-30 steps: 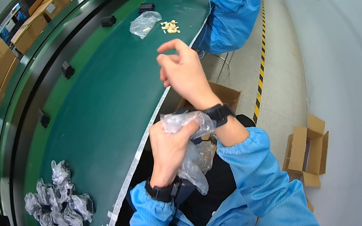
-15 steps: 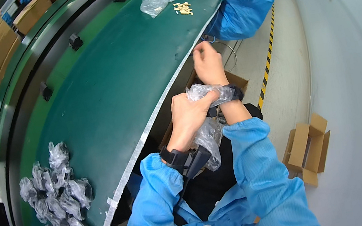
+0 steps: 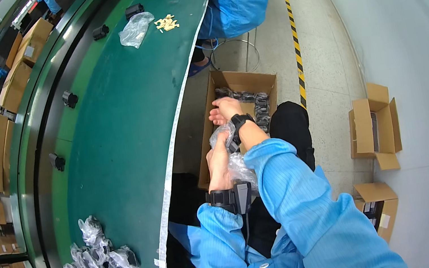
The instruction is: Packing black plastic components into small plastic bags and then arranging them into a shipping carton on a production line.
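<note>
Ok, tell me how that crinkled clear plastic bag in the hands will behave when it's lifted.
The crinkled clear plastic bag probably goes floppy: it bunches and droops between the left hand and right hand. It looks light, thin film with nothing visible inside. Its glossy surface may be slippery, so a pinching grip likely suits it.

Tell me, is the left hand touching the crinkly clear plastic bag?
Touching. The head view shows the left hand gripping the crinkly clear plastic bag beside the right wrist.
</note>
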Motion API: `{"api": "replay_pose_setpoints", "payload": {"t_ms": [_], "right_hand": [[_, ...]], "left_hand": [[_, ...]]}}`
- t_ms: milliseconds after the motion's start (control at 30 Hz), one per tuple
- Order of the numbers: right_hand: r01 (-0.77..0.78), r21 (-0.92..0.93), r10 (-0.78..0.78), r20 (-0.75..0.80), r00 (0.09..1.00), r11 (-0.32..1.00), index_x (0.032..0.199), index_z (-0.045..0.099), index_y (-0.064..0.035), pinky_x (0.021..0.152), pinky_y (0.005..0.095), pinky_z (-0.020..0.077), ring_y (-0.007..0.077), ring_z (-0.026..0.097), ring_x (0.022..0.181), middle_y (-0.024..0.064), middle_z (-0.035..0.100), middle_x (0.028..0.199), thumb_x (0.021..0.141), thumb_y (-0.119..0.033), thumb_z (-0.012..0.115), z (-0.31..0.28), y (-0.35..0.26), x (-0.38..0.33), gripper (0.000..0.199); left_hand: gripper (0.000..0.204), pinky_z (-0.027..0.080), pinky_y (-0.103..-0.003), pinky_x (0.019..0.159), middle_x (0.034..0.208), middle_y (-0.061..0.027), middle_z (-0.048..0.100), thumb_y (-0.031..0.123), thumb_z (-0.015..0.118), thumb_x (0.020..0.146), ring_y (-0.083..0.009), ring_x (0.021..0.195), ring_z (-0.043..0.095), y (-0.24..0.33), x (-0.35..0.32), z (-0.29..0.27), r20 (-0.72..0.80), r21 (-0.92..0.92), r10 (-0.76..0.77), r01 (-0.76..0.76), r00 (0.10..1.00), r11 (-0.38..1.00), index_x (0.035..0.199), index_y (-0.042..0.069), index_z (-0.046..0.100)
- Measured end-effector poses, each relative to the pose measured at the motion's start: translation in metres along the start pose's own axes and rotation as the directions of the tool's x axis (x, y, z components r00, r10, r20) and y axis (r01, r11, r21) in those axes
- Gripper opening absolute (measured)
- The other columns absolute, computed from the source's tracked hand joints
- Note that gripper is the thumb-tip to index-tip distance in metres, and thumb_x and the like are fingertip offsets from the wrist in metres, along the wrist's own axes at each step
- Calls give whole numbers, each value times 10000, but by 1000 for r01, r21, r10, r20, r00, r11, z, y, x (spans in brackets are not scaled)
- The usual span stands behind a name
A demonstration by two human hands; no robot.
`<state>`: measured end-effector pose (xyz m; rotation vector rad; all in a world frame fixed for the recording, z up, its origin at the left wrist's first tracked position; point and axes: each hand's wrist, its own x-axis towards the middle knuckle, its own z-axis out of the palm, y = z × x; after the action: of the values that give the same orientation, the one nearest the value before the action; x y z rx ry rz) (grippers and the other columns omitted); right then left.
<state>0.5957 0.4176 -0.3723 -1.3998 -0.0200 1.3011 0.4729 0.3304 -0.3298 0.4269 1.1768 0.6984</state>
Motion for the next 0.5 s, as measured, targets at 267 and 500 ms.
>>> {"api": "replay_pose_setpoints", "payload": {"t_ms": [267, 500], "right_hand": [[377, -612, -299, 230, 926, 695, 915, 698, -28, 558, 361, 585, 211, 697, 578, 124, 709, 707, 891, -166, 606, -3, 10, 1, 167], [240, -520, -59, 341, 938, 820, 1183, 606, -95, 632, 309, 543, 179, 695, 763, 74, 688, 917, 987, -278, 577, -94, -35, 11, 270]], "left_hand": [[406, 498, -311, 538, 818, -44, 664, 378, 743, 840, -161, 614, 632, 7, -2, -11, 107, 110, -105, 93, 989, 990, 1018, 16, 696], [273, 393, -258, 492, 702, 27, 556, 343, 719, 915, -90, 553, 489, 30, 12, -42, 86, 154, -58, 44, 995, 987, 864, 81, 663]]}}
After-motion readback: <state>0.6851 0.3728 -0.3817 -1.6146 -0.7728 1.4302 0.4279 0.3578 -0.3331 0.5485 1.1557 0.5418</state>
